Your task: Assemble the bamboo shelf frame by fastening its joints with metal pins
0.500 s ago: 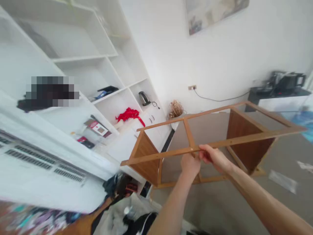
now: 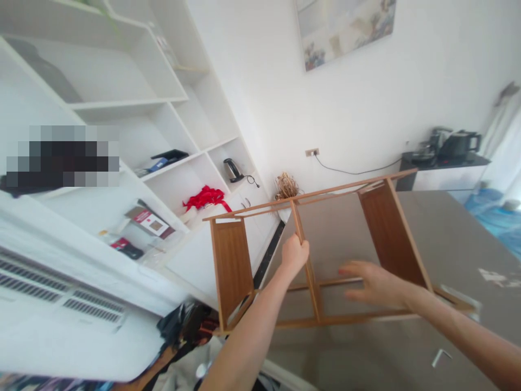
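A wooden shelf frame [image 2: 231,263] with a solid panel near each end stands on a grey table [image 2: 456,244]. My left hand [image 2: 295,252] is wrapped round the middle crossbar of the frame, in its upper half. To the right of that bar hovers my right hand [image 2: 372,282], slightly blurred, with fingers stretched apart and holding nothing. It is in front of the frame's right-hand opening, near the right wooden panel [image 2: 388,228]. On the table at the lower right lies a small L-shaped hex key [image 2: 442,355].
White built-in shelves [image 2: 130,100] on the left hold a metal kettle [image 2: 233,170] and a red cloth [image 2: 207,198]. A black kettle [image 2: 459,145] stands on a dark-topped cabinet at the back right. Plastic scraps [image 2: 496,277] lie on the table; blue water bottles [image 2: 484,198] are beyond.
The frame has turned from tipped towards me to more upright, its near long rail swinging up and away. My right hand has let go of the rail; my left hand now grips the crossbar.
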A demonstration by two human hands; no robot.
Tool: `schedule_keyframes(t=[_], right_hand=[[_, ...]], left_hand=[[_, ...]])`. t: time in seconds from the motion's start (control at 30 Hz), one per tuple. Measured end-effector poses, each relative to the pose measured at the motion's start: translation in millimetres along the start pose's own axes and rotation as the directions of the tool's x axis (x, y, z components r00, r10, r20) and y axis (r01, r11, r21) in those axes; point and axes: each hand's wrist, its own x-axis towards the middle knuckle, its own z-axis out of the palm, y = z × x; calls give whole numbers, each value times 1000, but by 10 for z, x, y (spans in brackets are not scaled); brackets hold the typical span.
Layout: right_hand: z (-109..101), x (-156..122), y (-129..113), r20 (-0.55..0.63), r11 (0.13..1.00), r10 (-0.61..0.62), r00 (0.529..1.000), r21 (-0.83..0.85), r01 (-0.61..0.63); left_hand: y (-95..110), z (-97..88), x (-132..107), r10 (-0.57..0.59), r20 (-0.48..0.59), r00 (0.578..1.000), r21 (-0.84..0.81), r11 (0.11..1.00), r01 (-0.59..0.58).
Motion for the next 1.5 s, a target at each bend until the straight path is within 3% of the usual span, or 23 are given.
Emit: schedule_keyframes(t=[0.13, 0.23, 0.53, 0.83, 1.03, 1.17, 1.27, 1.47, 1.5], right_hand=[[572, -435, 241, 50, 935, -30, 998, -353, 46], [775, -504, 319, 0, 878, 19, 1000, -478, -17], [511, -62, 434, -15, 780, -32, 999, -625, 16], [380, 206, 490, 7, 808, 2, 1000, -589, 2], [370, 299, 502, 15, 843, -70, 997, -533, 67], [373, 301, 491, 15, 846, -97, 995, -525, 91], [350, 283, 480, 12, 849, -83, 996, -523, 78], [360, 255, 443, 11, 845, -46, 999, -533, 45], [391, 269, 415, 3, 848, -40, 999, -529, 36]], left_hand=[[-63, 3, 282, -28, 3, 1000, 49, 998, 28], [-98, 81, 464, -40, 17, 999, 78, 996, 39], [-121, 232, 942, -97, 0, 995, 123, 988, 96], [-200, 409, 1290, -144, 84, 986, 117, 984, 133], [-230, 430, 1332, -188, 167, 968, 114, 979, 171], [-183, 327, 1265, -139, 219, 966, 78, 989, 125], [-227, 146, 1037, -50, 273, 961, 25, 999, 45], [-609, -216, -80, 108, 416, 903, -68, 994, -87], [-654, -224, -265, 194, 423, 885, -91, 981, -171]])
